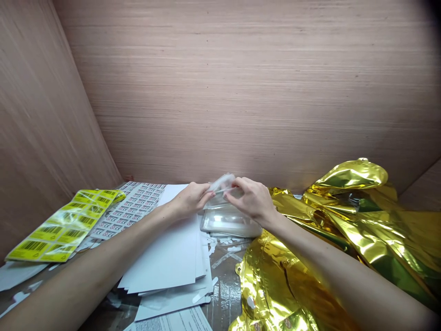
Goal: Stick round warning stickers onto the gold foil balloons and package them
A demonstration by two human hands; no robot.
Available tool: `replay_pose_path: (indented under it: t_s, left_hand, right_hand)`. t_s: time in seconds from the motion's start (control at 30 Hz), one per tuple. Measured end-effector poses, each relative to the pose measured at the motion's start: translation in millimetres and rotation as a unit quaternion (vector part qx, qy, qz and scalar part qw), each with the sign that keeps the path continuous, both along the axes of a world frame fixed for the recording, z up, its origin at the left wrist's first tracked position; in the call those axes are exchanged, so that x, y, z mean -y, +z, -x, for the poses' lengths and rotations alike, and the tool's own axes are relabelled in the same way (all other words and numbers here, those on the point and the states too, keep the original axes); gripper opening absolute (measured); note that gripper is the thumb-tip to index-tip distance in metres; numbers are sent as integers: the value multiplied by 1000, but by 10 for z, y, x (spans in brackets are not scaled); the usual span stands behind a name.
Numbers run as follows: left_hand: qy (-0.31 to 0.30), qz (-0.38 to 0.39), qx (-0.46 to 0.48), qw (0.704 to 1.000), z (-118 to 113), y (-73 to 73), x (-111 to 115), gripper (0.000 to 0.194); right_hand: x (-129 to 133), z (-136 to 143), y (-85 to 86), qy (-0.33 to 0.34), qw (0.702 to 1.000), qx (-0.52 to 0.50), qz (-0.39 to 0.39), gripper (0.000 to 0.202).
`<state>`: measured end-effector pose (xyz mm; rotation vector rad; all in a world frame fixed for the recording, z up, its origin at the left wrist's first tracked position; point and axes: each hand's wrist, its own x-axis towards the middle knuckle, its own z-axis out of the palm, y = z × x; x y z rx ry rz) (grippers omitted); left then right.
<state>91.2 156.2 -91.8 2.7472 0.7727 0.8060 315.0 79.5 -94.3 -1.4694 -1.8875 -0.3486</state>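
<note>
My left hand (pixel 195 198) pinches the left side of a clear plastic bag (pixel 222 185), its fingers closed on the film. On the bag's right edge, the thumb and fingers of my right hand (pixel 253 197) are closed as well. The bag is held up between both hands, tilted. Just below it lies a stack of clear plastic bags (pixel 229 223) on the table. White paper sheets (pixel 168 257) lie in a pile under my left forearm. Gold foil balloons (pixel 275 276) spread out beneath and beyond my right forearm.
Yellow barcode label sheets (pixel 58 230) lie at the far left, beside a sheet of small printed stickers (pixel 132 202). White scraps (pixel 225 241) litter the brown table (pixel 223 294). A wood-grain panel (pixel 241 92) rises behind, with another panel (pixel 41 115) on the left.
</note>
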Motion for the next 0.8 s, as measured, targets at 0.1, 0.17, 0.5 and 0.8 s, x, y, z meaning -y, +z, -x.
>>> replay_pose_path:
  t_s: [0.1, 0.17, 0.5, 0.8]
  left_hand:
    - [-5, -2, -7, 1000, -1, -5, -4, 31]
    - [-11, -1, -14, 1000, -3, -10, -8, 30]
    - [-9, 24, 15, 1000, 57, -44, -46, 32]
    - [-1, 91, 97, 991, 205, 236, -60, 38]
  right_hand:
    - [-39, -41, -19, 42, 998, -47, 0, 53]
    - [-83, -99, -47, 86, 993, -73, 22, 91]
    - [-331, -366, -116, 245, 943, -113, 195, 70]
    - [-519, -160, 147, 237, 952, -100, 168, 22]
